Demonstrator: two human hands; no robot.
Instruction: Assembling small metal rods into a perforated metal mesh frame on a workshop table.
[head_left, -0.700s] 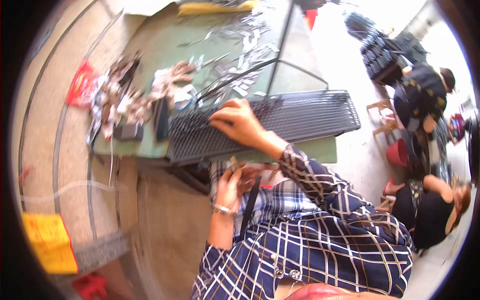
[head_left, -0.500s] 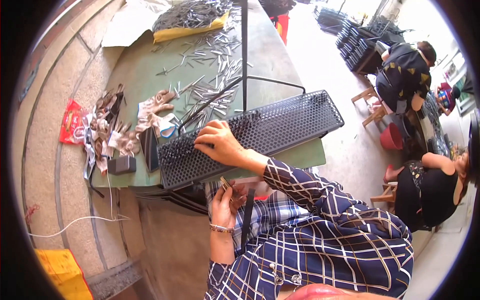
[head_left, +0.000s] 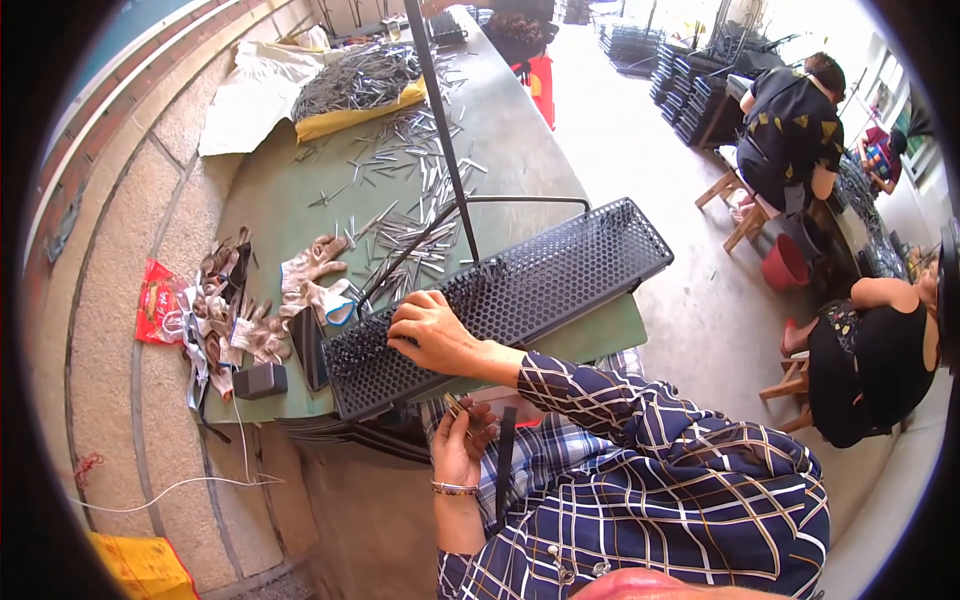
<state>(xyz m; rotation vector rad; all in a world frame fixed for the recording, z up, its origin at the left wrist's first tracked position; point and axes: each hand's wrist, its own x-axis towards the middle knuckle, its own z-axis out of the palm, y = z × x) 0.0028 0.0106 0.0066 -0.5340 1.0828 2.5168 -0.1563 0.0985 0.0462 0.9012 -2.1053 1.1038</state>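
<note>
A long black perforated metal tray (head_left: 560,258) with an upright rod frame lies slanted across the table's near edge. Many of the holes at its left part hold small dark pieces (head_left: 365,342) standing close together. Over that part is my right hand (head_left: 436,334), its fingers bent and pressed down among the pieces; whatever is between the fingertips is hidden. Below the tray's near edge, my left hand (head_left: 462,440) is closed around a few thin, short metal pieces (head_left: 453,404), partly covered by the fingers. A beaded bracelet circles the left wrist.
Loose metal pins (head_left: 415,225) lie scattered on the green table (head_left: 540,130), with a heap on a yellow sack (head_left: 405,98) behind. Gloves (head_left: 312,265), a dark box (head_left: 260,380) and a red packet (head_left: 160,300) sit left. Co-workers sit on stools at right, near a red bucket (head_left: 785,262).
The view has tilted, so the tray and table appear lower. My right hand stays over the tray's left part, its fingers bent lower among the pieces. The left hand keeps its hold.
</note>
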